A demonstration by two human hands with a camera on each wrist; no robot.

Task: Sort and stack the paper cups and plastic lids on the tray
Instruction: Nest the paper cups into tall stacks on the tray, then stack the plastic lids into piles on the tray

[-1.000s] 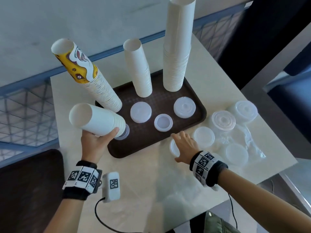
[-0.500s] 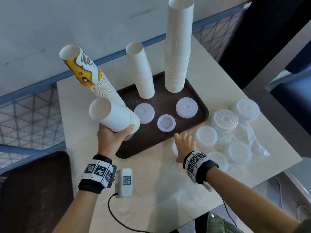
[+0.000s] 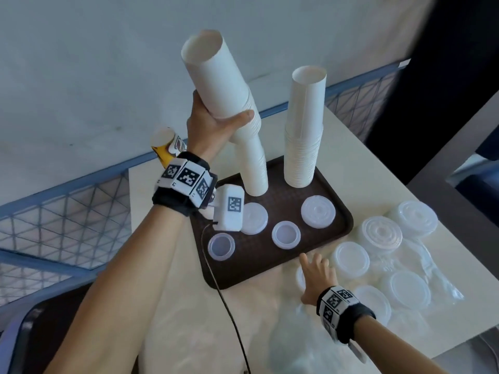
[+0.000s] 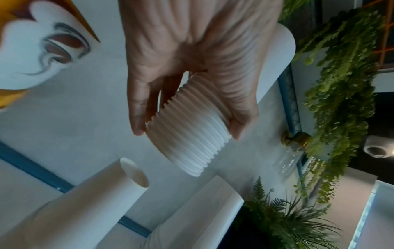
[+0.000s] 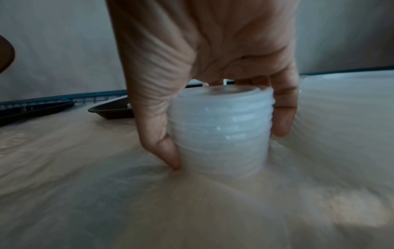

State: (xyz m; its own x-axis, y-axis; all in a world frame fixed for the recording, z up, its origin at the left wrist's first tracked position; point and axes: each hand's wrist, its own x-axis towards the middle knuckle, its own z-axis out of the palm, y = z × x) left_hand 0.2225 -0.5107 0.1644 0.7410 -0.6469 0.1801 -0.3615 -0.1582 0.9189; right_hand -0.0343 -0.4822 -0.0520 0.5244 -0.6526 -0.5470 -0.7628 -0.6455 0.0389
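My left hand (image 3: 216,122) grips a stack of white paper cups (image 3: 216,79), raised high and tilted over the middle cup stack (image 3: 253,168) on the brown tray (image 3: 343,220); the left wrist view shows my left hand (image 4: 187,107) curled round the held stack's ribbed rims (image 4: 187,143). A taller white cup stack (image 3: 302,136) stands at the tray's back right. A yellow printed cup stack (image 3: 167,147) shows behind my wrist. Lid stacks (image 3: 283,234) lie on the tray. My right hand (image 3: 316,273) holds a stack of clear plastic lids (image 5: 221,133) on the table by the tray's front edge, thumb and fingers round it.
Several more clear lid stacks (image 3: 380,236) and a crumpled plastic bag (image 3: 429,268) lie on the white table right of the tray. A second bag (image 3: 297,344) lies near the front edge. A blue mesh railing (image 3: 67,201) runs behind the table.
My left hand has lifted the white cup stack from the tray's front left corner up and over toward the middle stack. The right hand stays on the lids by the tray edge.
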